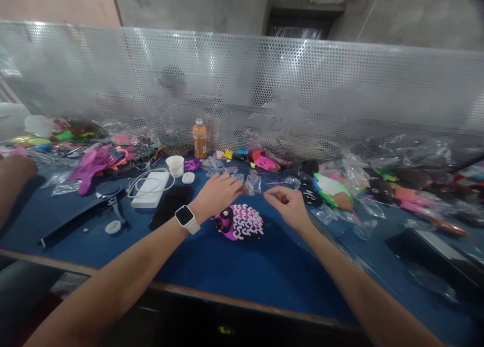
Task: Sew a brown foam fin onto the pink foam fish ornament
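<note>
A pink fish-like piece (245, 222) with white curved scales and a black patch round its eye lies flat on the blue table, between my forearms. My left hand (219, 193), with a white watch on its wrist, hovers above the piece's upper left; its fingers point toward a small clear plastic bit (254, 182), and I cannot make out whether they grip it. To the upper right of the piece is my right hand (285, 201), thumb and index finger drawn near each other. Anything between those fingertips is too small to tell.
A white power bank (150, 189) with a cable, a black phone (170, 207), a cup (175, 166) and pliers (114, 206) lie left. Behind stands an orange bottle (199, 139) before a perforated screen (242, 95). Another person's hand (17, 173) shows far left.
</note>
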Tool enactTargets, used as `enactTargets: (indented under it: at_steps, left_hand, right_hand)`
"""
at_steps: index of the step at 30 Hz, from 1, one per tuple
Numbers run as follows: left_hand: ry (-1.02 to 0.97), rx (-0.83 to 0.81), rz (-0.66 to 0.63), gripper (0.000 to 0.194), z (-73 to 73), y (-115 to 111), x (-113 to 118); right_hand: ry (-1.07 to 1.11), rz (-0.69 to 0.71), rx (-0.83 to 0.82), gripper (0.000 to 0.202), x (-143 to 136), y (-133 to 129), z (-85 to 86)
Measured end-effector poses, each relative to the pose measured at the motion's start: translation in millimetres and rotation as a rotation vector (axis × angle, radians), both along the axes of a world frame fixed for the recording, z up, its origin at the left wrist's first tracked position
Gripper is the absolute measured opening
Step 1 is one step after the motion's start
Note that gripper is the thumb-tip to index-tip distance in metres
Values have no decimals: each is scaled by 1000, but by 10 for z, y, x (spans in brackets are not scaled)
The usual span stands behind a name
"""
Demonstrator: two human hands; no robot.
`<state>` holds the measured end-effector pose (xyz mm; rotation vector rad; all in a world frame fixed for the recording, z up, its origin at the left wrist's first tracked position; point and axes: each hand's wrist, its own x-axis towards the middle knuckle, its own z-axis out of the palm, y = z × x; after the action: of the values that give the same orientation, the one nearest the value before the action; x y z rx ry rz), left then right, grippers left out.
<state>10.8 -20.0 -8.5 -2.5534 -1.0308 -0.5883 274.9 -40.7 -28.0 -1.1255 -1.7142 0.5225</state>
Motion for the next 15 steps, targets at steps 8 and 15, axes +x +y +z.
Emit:
enactTargets:
  at_steps: [8,15]
  left_hand:
    - [43,-179,551,29,-43,285,-481]
    - [23,-176,579,29,-94,267,-508]
  right_hand:
    - [422,-28,-83,50,165,109,-29]
    - [367,-157,-173,67,140,164,-54]
